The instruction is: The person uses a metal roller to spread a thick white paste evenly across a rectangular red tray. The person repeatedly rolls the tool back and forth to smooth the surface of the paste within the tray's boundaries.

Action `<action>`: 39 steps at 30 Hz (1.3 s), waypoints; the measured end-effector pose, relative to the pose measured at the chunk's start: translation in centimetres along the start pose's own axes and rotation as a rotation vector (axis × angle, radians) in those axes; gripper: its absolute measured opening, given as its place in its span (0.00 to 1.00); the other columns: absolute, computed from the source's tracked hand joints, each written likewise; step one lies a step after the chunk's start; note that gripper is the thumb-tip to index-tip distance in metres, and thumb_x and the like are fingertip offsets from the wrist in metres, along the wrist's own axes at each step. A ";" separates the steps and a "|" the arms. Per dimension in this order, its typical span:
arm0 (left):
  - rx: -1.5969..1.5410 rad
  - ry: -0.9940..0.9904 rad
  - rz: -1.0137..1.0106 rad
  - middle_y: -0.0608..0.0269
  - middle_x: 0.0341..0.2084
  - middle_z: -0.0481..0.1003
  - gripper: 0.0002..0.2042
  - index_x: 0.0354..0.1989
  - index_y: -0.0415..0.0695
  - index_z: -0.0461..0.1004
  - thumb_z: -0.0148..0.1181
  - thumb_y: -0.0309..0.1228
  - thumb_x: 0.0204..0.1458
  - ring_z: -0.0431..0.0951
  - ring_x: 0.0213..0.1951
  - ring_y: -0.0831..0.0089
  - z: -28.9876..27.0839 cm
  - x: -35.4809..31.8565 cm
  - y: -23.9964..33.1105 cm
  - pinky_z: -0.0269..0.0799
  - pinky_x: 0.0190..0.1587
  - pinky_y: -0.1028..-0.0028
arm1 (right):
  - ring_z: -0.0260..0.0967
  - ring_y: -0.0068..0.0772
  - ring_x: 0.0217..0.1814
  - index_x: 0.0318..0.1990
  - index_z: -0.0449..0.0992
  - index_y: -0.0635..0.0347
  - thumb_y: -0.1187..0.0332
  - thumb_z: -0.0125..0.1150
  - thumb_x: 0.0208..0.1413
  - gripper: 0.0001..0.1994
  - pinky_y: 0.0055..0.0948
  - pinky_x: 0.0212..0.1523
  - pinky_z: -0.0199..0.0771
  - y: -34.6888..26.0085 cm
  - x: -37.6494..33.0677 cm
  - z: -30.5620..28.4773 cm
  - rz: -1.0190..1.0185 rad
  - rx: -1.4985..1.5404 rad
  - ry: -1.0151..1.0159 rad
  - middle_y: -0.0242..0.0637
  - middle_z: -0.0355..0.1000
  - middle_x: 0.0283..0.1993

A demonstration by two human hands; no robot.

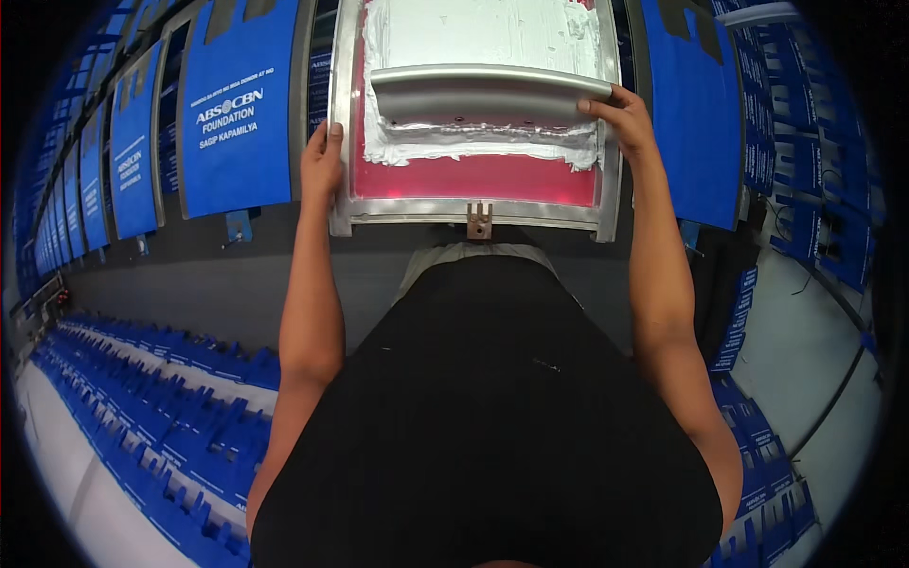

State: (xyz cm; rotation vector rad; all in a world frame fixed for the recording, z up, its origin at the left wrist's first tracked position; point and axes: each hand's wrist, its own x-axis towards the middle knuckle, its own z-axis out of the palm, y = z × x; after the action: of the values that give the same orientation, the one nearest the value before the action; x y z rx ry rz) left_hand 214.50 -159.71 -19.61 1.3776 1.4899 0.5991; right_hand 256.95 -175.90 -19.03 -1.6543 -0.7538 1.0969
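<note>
Item: screen-printing frame [473, 210], upper centre of the frame, lying flat on a long dark print table [189, 275]. Metal rim, pink mesh, thick white ink [483, 33] spread over the far half.

Item: squeegee [488, 95], long metal-backed blade lying across the mesh, its edge in a ridge of white ink. Judged stiff and fairly light; the ink looks wet and slick, so the clean end or back is the place to take hold, not the blade edge.

Handling, frame: judged rigid at the rim, mesh taut and easily marked; best held by the bare metal sides.

Left hand [322, 161]: fingers curled over the frame's left rail, gripping it.

Right hand [625, 118]: closed around the squeegee's right end, thumb on top.

Surroundings: blue printed bags [237, 104] lined along the table to upper left and right; more blue bags [161, 417] stacked at lower left.
</note>
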 end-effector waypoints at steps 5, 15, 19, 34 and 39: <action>-0.010 -0.048 -0.005 0.48 0.51 0.73 0.33 0.62 0.33 0.61 0.55 0.48 0.58 0.73 0.51 0.69 0.3 -0.1 -1.0 0.65 0.54 0.74 | 0.73 0.26 0.41 0.45 0.78 0.65 0.70 0.74 0.39 0.21 0.26 0.47 0.70 1.7 -1.0 -0.1 0.037 0.057 0.025 0.37 0.77 0.39; 0.039 -0.002 0.096 0.48 0.49 0.74 0.28 0.60 0.35 0.64 0.53 0.45 0.60 0.73 0.51 0.68 0.5 0.0 -1.9 0.66 0.53 0.71 | 0.72 0.27 0.41 0.46 0.77 0.68 0.70 0.73 0.40 0.22 0.26 0.46 0.71 1.1 -1.1 -0.1 0.020 -0.002 0.003 0.37 0.76 0.40; 0.153 0.079 0.090 0.43 0.51 0.73 0.23 0.57 0.36 0.67 0.53 0.40 0.59 0.73 0.54 0.56 0.8 -0.4 -2.4 0.65 0.56 0.67 | 0.72 0.28 0.44 0.45 0.77 0.66 0.70 0.71 0.40 0.21 0.28 0.47 0.71 1.3 -0.8 0.1 -0.026 -0.298 -0.033 0.36 0.76 0.41; 1.157 -0.704 0.643 0.51 0.34 0.77 0.20 0.44 0.43 0.76 0.66 0.32 0.39 0.77 0.40 0.57 2.5 -1.5 13.0 0.71 0.44 0.59 | 0.72 0.54 0.35 0.32 0.77 0.56 0.73 0.60 0.32 0.13 0.47 0.51 0.69 -5.5 -6.5 4.2 -0.293 -1.042 -0.195 0.49 0.74 0.29; 0.982 -0.437 0.559 0.53 0.31 0.78 0.11 0.34 0.46 0.77 0.63 0.28 0.39 0.79 0.37 0.54 5.4 3.5 16.0 0.74 0.40 0.57 | 0.73 0.57 0.33 0.34 0.78 0.59 0.71 0.62 0.33 0.14 0.49 0.35 0.73 -6.0 -0.5 1.1 -0.252 -1.141 -0.163 0.53 0.73 0.27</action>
State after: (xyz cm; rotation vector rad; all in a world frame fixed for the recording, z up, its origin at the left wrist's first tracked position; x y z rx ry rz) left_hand 226.99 -154.05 -9.09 2.5253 1.0276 -0.1894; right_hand 255.85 -173.96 -13.34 -2.2770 -1.8617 0.6095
